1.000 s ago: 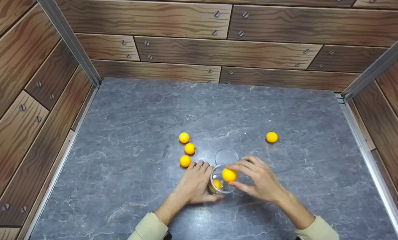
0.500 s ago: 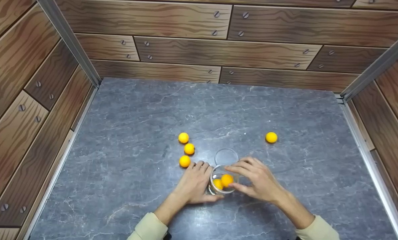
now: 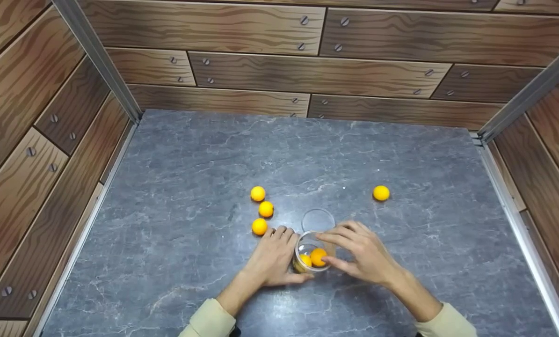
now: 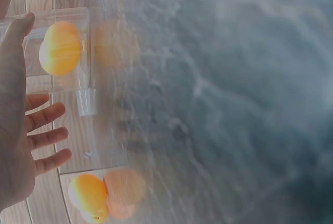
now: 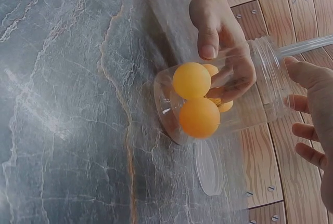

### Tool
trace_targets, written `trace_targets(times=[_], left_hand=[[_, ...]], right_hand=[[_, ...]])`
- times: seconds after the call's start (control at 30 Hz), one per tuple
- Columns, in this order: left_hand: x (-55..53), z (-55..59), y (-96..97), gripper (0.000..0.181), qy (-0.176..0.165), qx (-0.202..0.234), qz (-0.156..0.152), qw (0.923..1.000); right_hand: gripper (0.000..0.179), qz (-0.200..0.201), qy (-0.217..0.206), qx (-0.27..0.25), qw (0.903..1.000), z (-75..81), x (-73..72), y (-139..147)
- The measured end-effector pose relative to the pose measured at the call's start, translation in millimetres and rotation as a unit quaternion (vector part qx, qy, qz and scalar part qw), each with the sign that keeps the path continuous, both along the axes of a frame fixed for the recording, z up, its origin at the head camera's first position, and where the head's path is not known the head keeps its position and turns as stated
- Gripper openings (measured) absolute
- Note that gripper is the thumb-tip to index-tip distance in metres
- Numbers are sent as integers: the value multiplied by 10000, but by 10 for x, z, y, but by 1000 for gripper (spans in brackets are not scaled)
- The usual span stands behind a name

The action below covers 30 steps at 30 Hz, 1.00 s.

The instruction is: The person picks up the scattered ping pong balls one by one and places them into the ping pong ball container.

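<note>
The jar stands upright on the table, a little below the centre of the frame, clear-walled, its round mouth facing the head camera. Inside, at the bottom, lie 2 orange balls: the right-hand ball and the left-hand ball, side by side and seemingly touching.

The left hand holds the jar from its left side, the thumb bent round the lower edge and the fingers reaching up past it; the left wrist view shows the jar between thumb and index finger, the other fingers apart. The right hand is at the right of the mouth, thumb and fingers spread apart with nothing pinched between them; whether the tips touch the rim cannot be told.

Just above the jar, the clear lid lies flat. To its left, 3 more balls form a short, bent column, the lowest just beside the left fingertips. Well apart, right of centre, lies 1 lone ball.

Pale sleeves show along the bottom edge. A plank-patterned wall fills the top, with a grey metal rail at upper left.
</note>
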<state>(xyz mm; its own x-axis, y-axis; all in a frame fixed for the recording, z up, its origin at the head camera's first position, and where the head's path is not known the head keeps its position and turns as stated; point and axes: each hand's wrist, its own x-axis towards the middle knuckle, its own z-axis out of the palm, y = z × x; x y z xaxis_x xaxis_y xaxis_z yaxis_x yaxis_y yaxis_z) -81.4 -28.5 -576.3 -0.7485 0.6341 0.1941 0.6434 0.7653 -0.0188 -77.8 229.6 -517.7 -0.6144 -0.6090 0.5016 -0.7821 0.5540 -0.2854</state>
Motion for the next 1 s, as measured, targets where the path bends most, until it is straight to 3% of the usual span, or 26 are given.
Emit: trace_targets(times=[1.0], left_hand=[[-4, 0, 10, 89, -28, 38, 10, 10000]], right_hand=[[46, -209, 540, 56, 9983, 198, -67, 286]])
